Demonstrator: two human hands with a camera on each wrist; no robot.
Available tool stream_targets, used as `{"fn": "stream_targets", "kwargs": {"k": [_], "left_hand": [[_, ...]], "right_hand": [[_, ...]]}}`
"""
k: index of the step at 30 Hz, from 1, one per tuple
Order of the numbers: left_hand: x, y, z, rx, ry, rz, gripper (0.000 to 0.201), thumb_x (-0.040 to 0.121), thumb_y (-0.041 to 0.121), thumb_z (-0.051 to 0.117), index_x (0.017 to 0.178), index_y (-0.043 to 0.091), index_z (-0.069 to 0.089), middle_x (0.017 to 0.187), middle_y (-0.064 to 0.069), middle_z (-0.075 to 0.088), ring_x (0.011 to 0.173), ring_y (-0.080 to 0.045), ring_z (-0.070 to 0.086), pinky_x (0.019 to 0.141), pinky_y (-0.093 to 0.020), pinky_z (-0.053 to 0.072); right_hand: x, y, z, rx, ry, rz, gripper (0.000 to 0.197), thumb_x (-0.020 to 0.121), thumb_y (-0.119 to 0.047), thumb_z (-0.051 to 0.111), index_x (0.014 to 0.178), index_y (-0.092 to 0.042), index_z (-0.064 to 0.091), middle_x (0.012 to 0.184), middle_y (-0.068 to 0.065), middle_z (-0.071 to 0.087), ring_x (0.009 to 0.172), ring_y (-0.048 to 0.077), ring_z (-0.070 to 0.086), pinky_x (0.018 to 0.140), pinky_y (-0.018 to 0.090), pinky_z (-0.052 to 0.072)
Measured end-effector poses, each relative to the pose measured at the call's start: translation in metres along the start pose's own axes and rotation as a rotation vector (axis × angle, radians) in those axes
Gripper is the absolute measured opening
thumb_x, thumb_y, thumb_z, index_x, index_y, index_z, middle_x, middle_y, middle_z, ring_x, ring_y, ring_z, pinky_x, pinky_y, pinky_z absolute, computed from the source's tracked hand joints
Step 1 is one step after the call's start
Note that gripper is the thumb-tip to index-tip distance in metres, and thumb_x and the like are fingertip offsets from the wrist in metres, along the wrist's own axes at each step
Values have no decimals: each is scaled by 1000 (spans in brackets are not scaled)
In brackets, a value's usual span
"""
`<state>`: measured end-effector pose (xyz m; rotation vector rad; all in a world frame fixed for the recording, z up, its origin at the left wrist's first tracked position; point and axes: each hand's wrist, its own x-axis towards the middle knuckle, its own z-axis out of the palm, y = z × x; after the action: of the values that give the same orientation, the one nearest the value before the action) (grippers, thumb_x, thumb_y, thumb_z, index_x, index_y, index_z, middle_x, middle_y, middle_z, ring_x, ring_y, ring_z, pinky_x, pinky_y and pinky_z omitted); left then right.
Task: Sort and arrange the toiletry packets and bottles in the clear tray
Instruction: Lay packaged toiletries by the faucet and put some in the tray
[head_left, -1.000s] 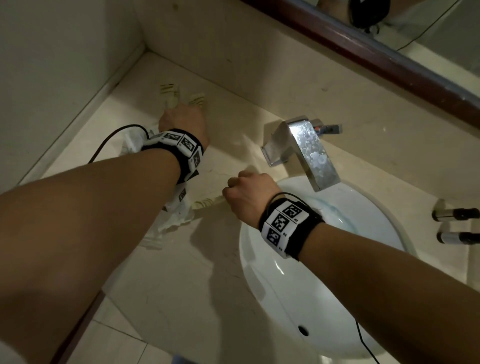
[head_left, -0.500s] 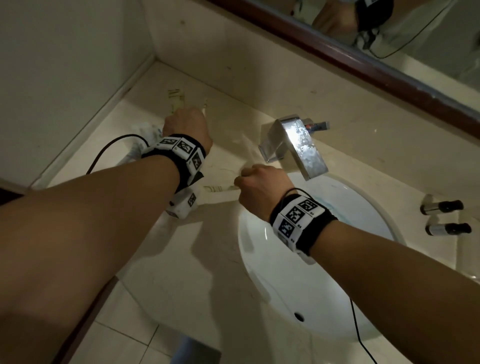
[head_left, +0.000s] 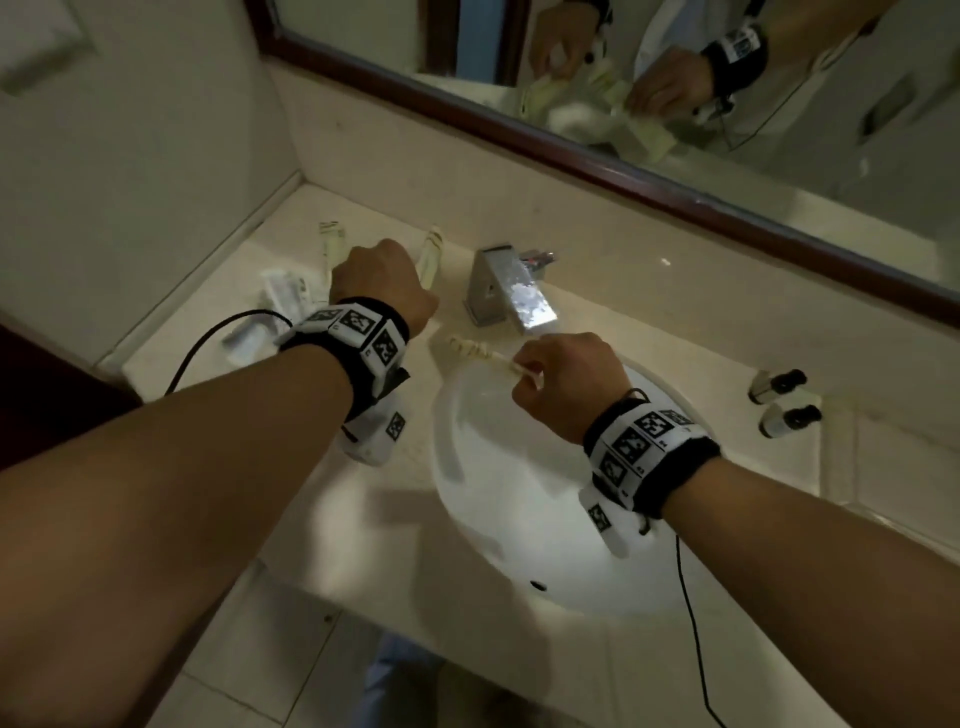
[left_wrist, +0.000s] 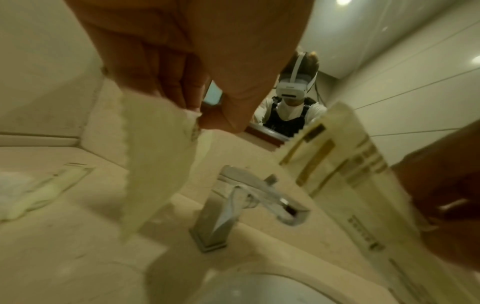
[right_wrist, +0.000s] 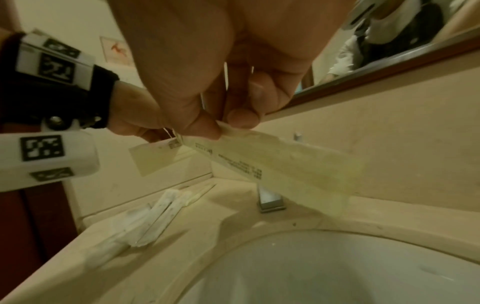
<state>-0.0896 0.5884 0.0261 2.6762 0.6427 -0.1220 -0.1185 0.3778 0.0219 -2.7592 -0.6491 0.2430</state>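
Observation:
My left hand (head_left: 382, 278) hovers over the counter's back left corner and pinches a cream packet (left_wrist: 155, 160) by its top edge; the packet's end pokes out past my knuckles (head_left: 431, 254). My right hand (head_left: 530, 371) is above the sink's left rim and pinches one end of a long cream packet (head_left: 478, 351), seen close up as a printed strip (right_wrist: 272, 162). Another cream packet (head_left: 332, 244) lies on the counter beyond my left hand. Two small black-capped bottles (head_left: 776, 384) lie on the counter at the right. What looks like a clear tray (head_left: 836, 452) is beside them.
A chrome faucet (head_left: 511, 291) stands between my hands at the back of the white sink basin (head_left: 519, 519). Several white wrapped packets (head_left: 280, 296) lie in a heap on the left counter near the wall. A wood-framed mirror (head_left: 675, 202) runs along the back.
My right hand has lifted the long packet off the counter and carried it right, over the sink rim. My left hand has stayed near the back corner, holding its packet. The head view tilted up.

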Motion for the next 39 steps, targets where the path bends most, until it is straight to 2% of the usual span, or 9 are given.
{"fn": "stream_targets", "kwargs": {"k": [3, 7, 10, 13, 18, 23, 29, 33, 39], "left_hand": [[-27, 31, 1, -7, 23, 29, 45, 76, 42, 73, 103, 6, 68, 108, -17, 67, 98, -37, 63, 70, -34, 47], [-75, 81, 5, -64, 54, 109, 48, 69, 56, 74, 96, 16, 71, 96, -11, 68, 91, -33, 62, 69, -31, 46], [-110, 123, 11, -127, 60, 183, 35, 75, 46, 71, 98, 20, 72, 96, -9, 69, 92, -31, 63, 76, -32, 49], [-140, 169, 27, -155, 10, 265, 22, 74, 39, 68, 83, 19, 69, 87, -7, 68, 83, -29, 63, 75, -34, 55], [-191, 250, 62, -250, -124, 388, 19, 70, 42, 67, 75, 24, 65, 81, -2, 69, 79, -26, 65, 74, -33, 57], [-236, 318, 107, -317, -242, 485, 12, 79, 32, 67, 70, 23, 66, 76, 2, 68, 79, -22, 65, 71, -29, 54], [-271, 377, 168, -324, -390, 625, 11, 86, 29, 66, 82, 22, 73, 76, 6, 69, 72, -12, 63, 60, -20, 49], [-282, 401, 209, -300, -503, 647, 9, 88, 27, 65, 82, 25, 71, 82, 5, 70, 80, -14, 66, 64, -21, 47], [-294, 421, 260, -127, -610, 747, 20, 92, 22, 58, 102, 25, 75, 96, 6, 68, 89, -11, 59, 74, -19, 39]], "right_hand": [[-30, 28, -21, 47, 59, 47, 16, 76, -27, 63, 87, -24, 75, 75, -1, 69, 70, 23, 61, 65, 33, 52], [-75, 71, -44, 72, 147, 92, 17, 76, -31, 63, 86, -23, 74, 74, -3, 69, 68, 21, 61, 66, 33, 53], [-115, 106, -60, 90, 215, 123, 18, 75, -32, 64, 87, -22, 74, 75, -2, 69, 67, 21, 61, 66, 36, 55], [-156, 146, -76, 73, 267, 159, 17, 76, -27, 66, 87, -19, 75, 74, 1, 70, 67, 23, 62, 65, 37, 55], [-222, 221, -98, 50, 340, 291, 28, 71, -38, 60, 88, -23, 76, 75, -3, 70, 67, 21, 61, 63, 28, 49], [-292, 285, -111, 27, 453, 427, 22, 74, -32, 66, 89, -19, 76, 76, 0, 68, 67, 23, 59, 64, 33, 51], [-357, 349, -96, -18, 463, 576, 15, 79, -22, 69, 91, -15, 75, 81, 3, 68, 72, 27, 61, 66, 34, 50], [-378, 376, -67, -93, 466, 595, 14, 71, -19, 73, 84, -15, 75, 77, 4, 66, 67, 31, 62, 58, 34, 51], [-395, 393, -21, -146, 400, 511, 11, 67, -16, 77, 77, -13, 74, 71, 3, 62, 63, 27, 60, 44, 32, 51]]}}
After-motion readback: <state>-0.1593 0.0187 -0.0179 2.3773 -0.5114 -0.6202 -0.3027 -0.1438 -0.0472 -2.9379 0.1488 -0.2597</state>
